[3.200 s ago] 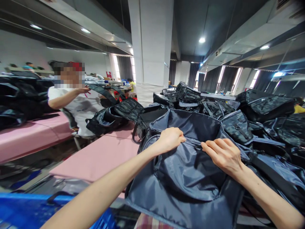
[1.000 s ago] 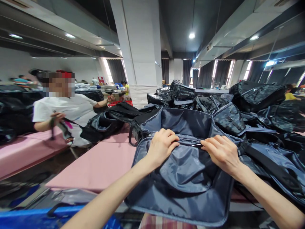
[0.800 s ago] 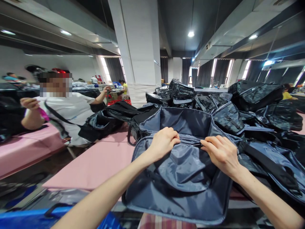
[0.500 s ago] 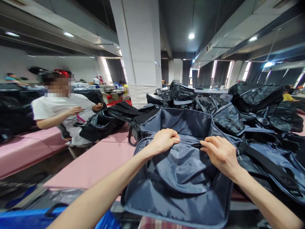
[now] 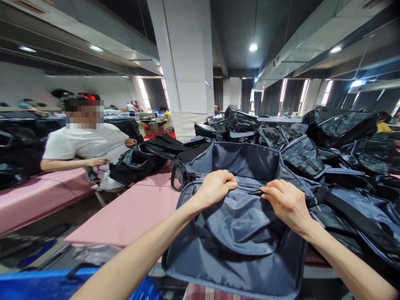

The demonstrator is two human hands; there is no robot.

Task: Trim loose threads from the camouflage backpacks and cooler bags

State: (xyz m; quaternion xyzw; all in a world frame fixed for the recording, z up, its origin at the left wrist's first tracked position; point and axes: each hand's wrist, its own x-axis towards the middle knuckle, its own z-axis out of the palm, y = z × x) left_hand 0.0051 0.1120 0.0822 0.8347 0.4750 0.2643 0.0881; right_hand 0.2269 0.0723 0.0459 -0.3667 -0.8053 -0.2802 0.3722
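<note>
Bag [image 5: 246,160] is open in front of the person, mouth up, w/ its grey-blue lining showing; flap [image 5: 234,271] hangs down toward the person, over plaid cloth [image 5: 203,293]. Prob. laid that way so the seam [image 5: 248,186] along the mouth faces both hands w/o the flap in the way.

L hand [image 5: 215,187] is closed, thumb & fingers pinching the seam left of ctr.; looks like it anchors the fabric, b/c the lining sags in loose folds just below. R hand [image 5: 289,204] is narrow too, fingertips together on a thin dark item [image 5: 256,192] lying along the seam; too small to tell what. Short stretch of seam btwn. the hands, prob. pulled fairly flat by the two grips.

Bag's far side is up against the pile [image 5: 329,129] of camo bags, which may help prop it. Pink table [image 5: 131,212] runs off to the left, w/ a 2nd bag [image 5: 137,162] on it near a co-worker [image 5: 87,143] in white. Blue bin [image 5: 37,285] is low at left, near the L forearm.
</note>
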